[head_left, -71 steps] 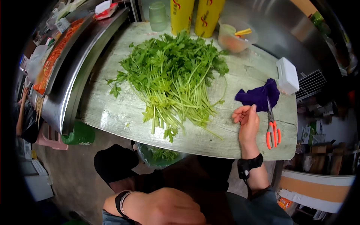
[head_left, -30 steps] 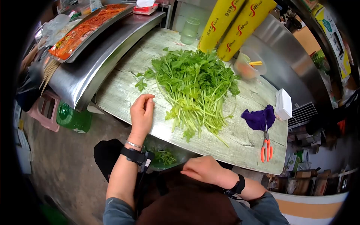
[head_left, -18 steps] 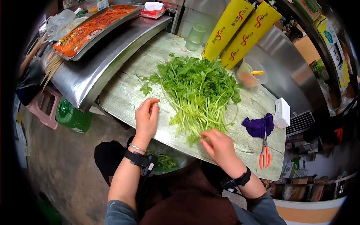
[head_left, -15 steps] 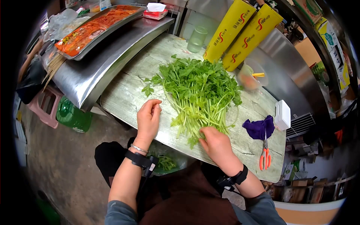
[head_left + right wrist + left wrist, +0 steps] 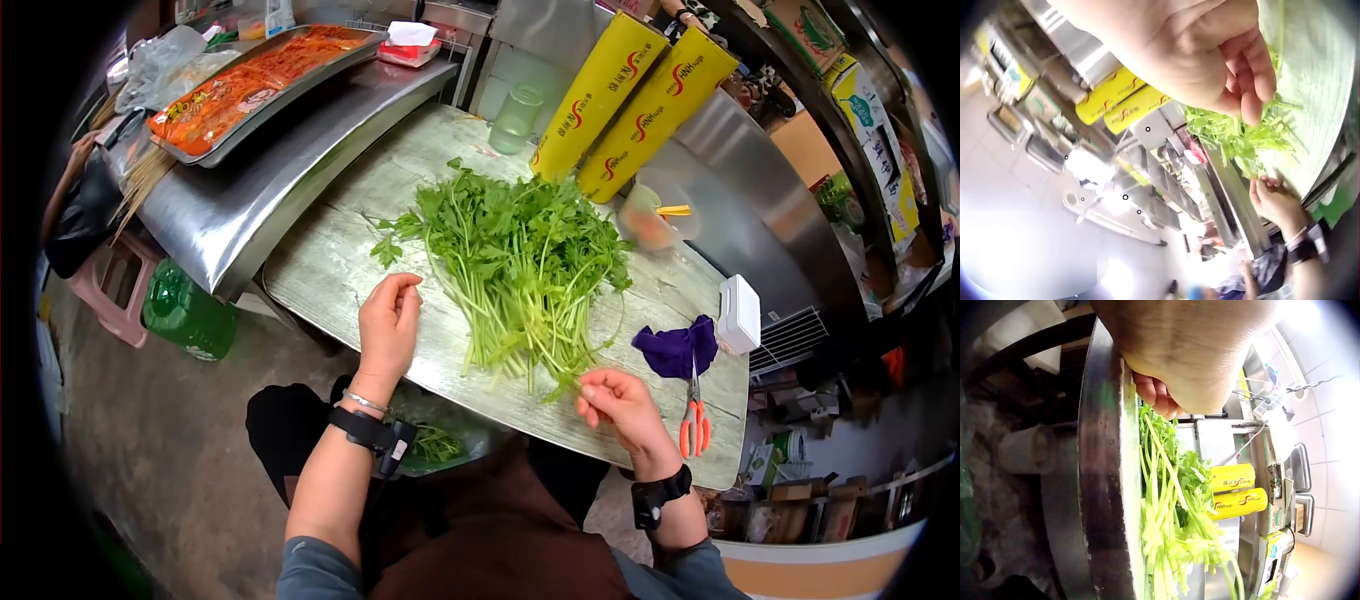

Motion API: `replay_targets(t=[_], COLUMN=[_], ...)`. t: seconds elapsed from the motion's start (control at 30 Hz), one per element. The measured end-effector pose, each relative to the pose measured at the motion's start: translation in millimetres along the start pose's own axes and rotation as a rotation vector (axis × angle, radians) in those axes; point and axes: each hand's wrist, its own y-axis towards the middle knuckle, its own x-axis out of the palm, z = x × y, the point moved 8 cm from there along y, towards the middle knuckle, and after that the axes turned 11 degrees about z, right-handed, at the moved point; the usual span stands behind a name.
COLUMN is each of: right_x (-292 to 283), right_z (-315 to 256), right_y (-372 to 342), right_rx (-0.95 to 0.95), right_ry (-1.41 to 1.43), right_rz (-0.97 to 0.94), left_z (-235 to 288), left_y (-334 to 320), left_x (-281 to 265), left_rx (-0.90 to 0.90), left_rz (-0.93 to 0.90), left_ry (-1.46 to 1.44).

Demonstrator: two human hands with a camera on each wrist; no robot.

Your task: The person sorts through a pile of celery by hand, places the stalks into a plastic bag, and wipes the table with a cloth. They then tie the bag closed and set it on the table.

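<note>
A loose pile of leafy green celery (image 5: 520, 240) lies on the table, leaves toward the back and pale stalks toward me. At its near end my right hand (image 5: 622, 405) pinches the leafy tip of a celery stalk (image 5: 562, 386) between thumb and fingers. My left hand (image 5: 388, 325) rests at the table's front edge, left of the stalks, fingers loosely curled and holding nothing. The right wrist view shows the right palm with bent fingers (image 5: 1254, 81) over the greens; their tips partly hide the stalk.
Orange-handled scissors (image 5: 694, 425) lie against a purple cloth (image 5: 678, 348) on the right, beside a white box (image 5: 740, 312). Two yellow rolls (image 5: 600, 95), a green glass (image 5: 516, 118) and a clear bowl (image 5: 650, 225) stand behind. A metal counter with a red-filled tray (image 5: 200, 152) is left.
My right hand came up from my lap to the stalk ends, then moved right, drawing a leafy stalk tip with it. The left hand rose to the table edge and stayed there.
</note>
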Motion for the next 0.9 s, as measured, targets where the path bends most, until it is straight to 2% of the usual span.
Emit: replay_targets(t=[0.1,0.2,0.33,0.47,0.57,0.67,0.77,0.9], right_x=[2.7,-0.6,-21.0,-49.2,-43.8,-34.1,-47.1,-56.3], right_z=[16.2,28.2,29.8,37.2,41.7,35.4,19.9,-47.9], right_y=[-16.3,-32.2,-55.6,-49.0,-47.1,-53.0,-52.0,-46.2], right_rx=[0.06,0.105,0.033,0.062,0.051,0.031,-0.069,-0.393], right_ry=[0.359,0.36,0.428,0.246,0.146,0.407,0.572,0.759], right_rz=[-0.206,-0.235,-0.331,0.087,0.146,-0.014,-0.007,0.124], left_z=[-0.4,2.3,3.3,3.9,3.5,3.6,8.1,9.4], left_y=[-0.5,0.2,-0.8,-1.6,-0.9,-1.2,0.4,-0.3], left_x=[-0.5,-0.7,-1.0,1.0,1.0,0.6,-0.4,-1.2], left_rx=[0.016,0.035,0.056,0.085,0.085,0.084,0.126,0.125], left_rz=[0.008,0.013,0.02,0.021,0.008,0.024,0.057,0.047], left_ry=[0.014,0.03,0.058,0.111,0.117,0.093,0.104,0.144])
